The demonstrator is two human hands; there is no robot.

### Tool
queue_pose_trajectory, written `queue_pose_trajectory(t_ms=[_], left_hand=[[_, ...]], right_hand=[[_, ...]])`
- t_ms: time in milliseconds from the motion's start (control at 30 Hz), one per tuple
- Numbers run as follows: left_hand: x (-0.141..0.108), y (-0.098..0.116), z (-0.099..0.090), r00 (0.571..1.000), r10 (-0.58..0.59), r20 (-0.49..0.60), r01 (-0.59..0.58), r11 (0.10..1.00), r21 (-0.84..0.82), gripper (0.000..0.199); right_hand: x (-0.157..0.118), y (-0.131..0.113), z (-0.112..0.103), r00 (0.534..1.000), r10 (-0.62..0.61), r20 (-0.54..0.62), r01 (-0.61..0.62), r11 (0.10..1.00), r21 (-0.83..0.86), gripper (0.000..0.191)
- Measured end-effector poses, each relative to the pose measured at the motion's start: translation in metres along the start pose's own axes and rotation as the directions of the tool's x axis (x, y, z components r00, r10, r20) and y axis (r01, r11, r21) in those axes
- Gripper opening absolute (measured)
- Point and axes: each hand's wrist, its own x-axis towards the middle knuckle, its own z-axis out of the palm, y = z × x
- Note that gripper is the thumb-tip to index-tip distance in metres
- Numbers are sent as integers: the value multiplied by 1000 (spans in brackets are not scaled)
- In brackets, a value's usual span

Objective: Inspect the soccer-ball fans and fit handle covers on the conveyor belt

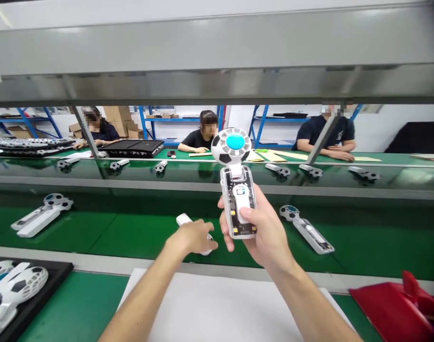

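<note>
My right hand holds up a small handheld fan with a football-patterned head, a blue centre and a clear front over its circuit board; the thumb presses on its white middle part. My left hand reaches over another fan lying on the green belt, fingers spread around its patterned head, which is mostly hidden. Whether the fingertips touch it cannot be made out. To the right a clear-fronted fan lies on the belt; two more fans lie together at the left.
White paper covers the near bench. A black tray of fans stands at the lower left, a red object at the lower right. Several fans lie on the far belt. Three people sit beyond it. A grey beam spans overhead.
</note>
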Motion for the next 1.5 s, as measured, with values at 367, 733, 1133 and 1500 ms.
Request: queue_pose_trajectory(t_ms=[367,733,1133,1500], left_hand=[[17,9,28,994,-26,102,-3,962,274,24],[0,5,-27,998,59,-30,-64,975,-214,33],[-3,0,-36,997,37,-69,-61,916,-397,29],[-13,-3,-53,995,-43,-85,24,975,-220,36]], right_hand=[[-1,-3,-5,998,-50,28,48,996,79,28],[1,-7,-6,997,-60,46,56,994,97,24],[0,-7,-8,993,-119,-11,119,987,107,20],[3,-6,-8,993,-110,-38,114,987,110,25]])
